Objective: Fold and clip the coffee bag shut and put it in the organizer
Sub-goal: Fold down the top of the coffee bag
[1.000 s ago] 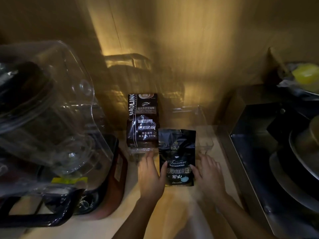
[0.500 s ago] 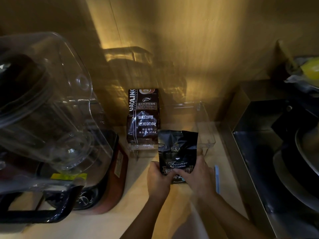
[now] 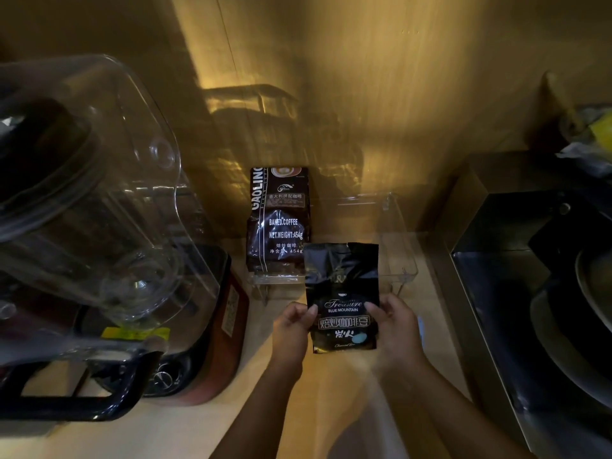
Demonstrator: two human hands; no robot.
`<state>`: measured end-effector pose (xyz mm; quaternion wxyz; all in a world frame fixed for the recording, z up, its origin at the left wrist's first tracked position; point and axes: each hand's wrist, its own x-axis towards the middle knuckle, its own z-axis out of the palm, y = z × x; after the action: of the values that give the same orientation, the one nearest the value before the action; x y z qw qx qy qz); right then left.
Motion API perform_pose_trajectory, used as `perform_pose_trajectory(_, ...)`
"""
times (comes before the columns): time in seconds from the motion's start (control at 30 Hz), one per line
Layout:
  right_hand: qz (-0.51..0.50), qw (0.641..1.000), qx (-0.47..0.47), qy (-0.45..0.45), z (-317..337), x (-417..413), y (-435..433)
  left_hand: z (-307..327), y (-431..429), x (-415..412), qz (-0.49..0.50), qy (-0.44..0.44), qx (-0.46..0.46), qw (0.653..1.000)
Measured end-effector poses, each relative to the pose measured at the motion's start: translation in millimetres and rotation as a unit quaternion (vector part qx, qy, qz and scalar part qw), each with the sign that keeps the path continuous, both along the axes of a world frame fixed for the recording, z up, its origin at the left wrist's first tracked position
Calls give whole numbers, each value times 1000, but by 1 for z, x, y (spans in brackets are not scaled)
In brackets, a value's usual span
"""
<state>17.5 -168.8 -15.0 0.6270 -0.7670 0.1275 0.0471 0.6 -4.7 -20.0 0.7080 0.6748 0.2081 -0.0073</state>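
Note:
A black coffee bag (image 3: pixel 342 286) with "Treasure Blue Mountain" lettering is held upright above the wooden counter, its top edge crumpled and unfolded. My left hand (image 3: pixel 293 329) grips its left edge and my right hand (image 3: pixel 395 326) grips its right edge, thumbs on the front. Behind it stands a clear plastic organizer (image 3: pixel 402 260) against the wall, with a brown "Gaoling" coffee bag (image 3: pixel 280 223) upright in its left part. A pale blue clip (image 3: pixel 420 326) lies on the counter just right of my right hand, mostly hidden.
A large blender with a clear jug (image 3: pixel 86 200) and a red-brown base (image 3: pixel 228 313) fills the left side. A steel sink (image 3: pixel 516 276) holding dark pans lies to the right. The wall (image 3: pixel 364 94) is close behind the organizer.
Both hands went from resting flat beside the bag to gripping its sides and lifting it upright off the counter. The blue clip came into sight at the right.

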Motion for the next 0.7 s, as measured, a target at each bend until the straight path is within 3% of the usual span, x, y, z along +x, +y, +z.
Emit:
perform_pose_trajectory(0.13,-11,997,75,22,6,9,-4,2,3,3,-18,1,-24,1000)
perform_pose_trajectory(0.4,-37,995,78,-39,5,8,-9,7,3,5,22,-36,-45,998)
perform_pose_trajectory(0.5,-7,999,21,-32,-5,3,-9,3,4,3,-8,-34,16,999)
perform_pose_trajectory(0.7,-19,998,20,-51,-7,8,-17,1,7,6,-38,-69,60,995)
